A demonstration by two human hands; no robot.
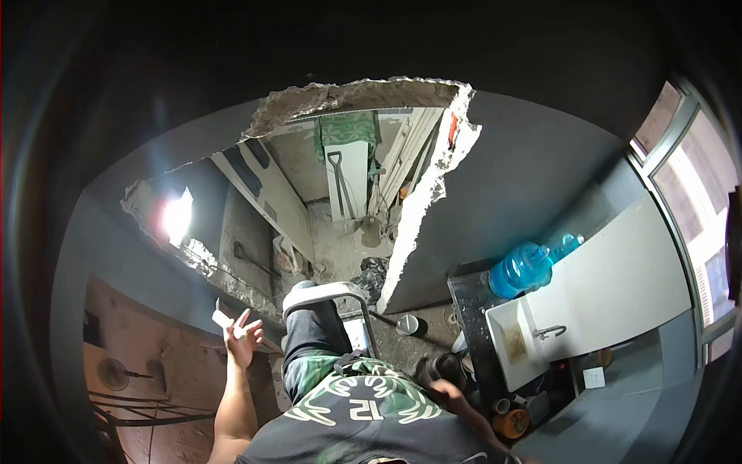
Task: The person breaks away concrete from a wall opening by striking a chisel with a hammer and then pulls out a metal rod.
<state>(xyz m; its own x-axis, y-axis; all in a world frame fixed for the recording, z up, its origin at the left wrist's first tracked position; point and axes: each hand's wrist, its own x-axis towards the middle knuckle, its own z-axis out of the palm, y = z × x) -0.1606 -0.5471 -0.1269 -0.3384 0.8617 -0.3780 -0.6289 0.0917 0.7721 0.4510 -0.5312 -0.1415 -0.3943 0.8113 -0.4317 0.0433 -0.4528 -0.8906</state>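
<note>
My left hand [242,348] is raised at the left, beside the lower edge of the broken wall opening. A small white-handled tool with a thin pointed blade [222,318] is held in it, blade upward, with some fingers stretched out. My right hand [448,393] is low at my right side, close to a dark rounded object [446,370]; its fingers are mostly hidden. In front of my body stands a stepladder with a pale curved top rail [328,291], and my bent leg [313,329] is up against it.
A jagged opening [415,220] cuts through the grey wall. Beyond it, a shovel [338,182] leans on a white panel. At right are a sink [514,344], blue water bottles [519,271] and a window. A bucket [411,325] stands on the floor. A bright lamp [178,218] shines at left.
</note>
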